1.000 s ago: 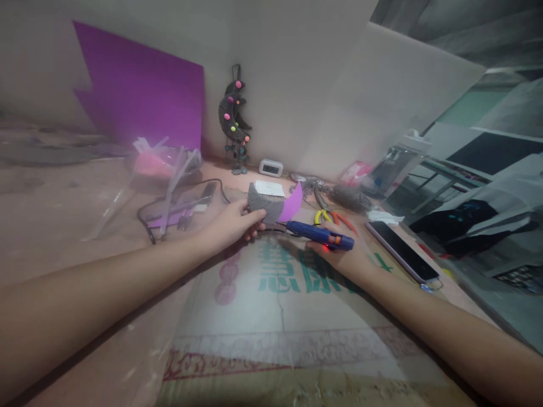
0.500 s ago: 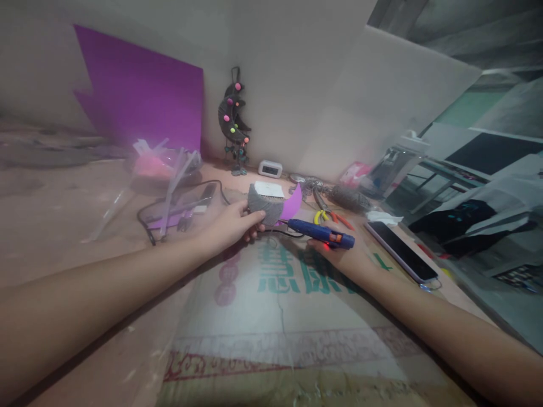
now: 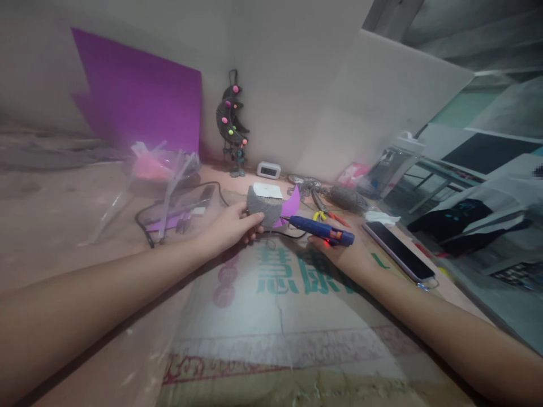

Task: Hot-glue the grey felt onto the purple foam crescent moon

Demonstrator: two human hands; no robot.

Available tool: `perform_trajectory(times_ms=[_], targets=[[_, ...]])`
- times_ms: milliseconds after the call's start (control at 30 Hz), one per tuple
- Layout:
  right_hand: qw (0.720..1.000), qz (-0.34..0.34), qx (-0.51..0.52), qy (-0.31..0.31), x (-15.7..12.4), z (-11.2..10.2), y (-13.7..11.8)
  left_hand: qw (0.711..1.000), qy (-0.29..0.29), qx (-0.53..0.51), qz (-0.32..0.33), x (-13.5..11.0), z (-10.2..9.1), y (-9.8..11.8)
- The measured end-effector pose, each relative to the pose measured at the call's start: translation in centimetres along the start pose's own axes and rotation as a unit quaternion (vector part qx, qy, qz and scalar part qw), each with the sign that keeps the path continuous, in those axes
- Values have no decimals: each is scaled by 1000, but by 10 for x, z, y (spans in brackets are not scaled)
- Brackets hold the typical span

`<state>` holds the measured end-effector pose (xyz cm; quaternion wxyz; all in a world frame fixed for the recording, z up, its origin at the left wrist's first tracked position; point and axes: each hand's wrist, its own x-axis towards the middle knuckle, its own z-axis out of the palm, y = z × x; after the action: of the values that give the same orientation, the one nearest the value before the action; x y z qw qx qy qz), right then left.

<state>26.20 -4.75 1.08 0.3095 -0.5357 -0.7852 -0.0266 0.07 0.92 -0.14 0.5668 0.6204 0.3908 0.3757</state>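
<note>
My left hand (image 3: 242,225) pinches a crescent (image 3: 263,211) wrapped in grey yarn, thumb on its face and the other fingers below. A bare purple tip (image 3: 291,204) shows at the crescent's right end. My right hand (image 3: 335,249) is closed around a blue hot glue gun (image 3: 321,229), its small red light lit. The gun's nozzle points left, at the border between yarn and purple; whether it touches cannot be made out. A white paper slip (image 3: 267,191) lies just behind the crescent.
Printed cardboard (image 3: 271,316) covers the table under my arms. Pliers (image 3: 324,212), a grey yarn roll (image 3: 348,199) and a phone (image 3: 399,251) lie right. Behind are a small clock (image 3: 268,170) and a hanging moon ornament (image 3: 229,120). Plastic-wrapped items (image 3: 159,167) and purple board (image 3: 144,96) stand left.
The view has shifted slightly. Both hands hold nearly the same pose, with the glue gun's nozzle still at the crescent's right side.
</note>
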Motion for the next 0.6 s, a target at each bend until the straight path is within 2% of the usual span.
perform_trajectory(times_ms=[600], targets=[[999,30,25,21,1,1,0,1000,-4,22,14,3,-1,-5]])
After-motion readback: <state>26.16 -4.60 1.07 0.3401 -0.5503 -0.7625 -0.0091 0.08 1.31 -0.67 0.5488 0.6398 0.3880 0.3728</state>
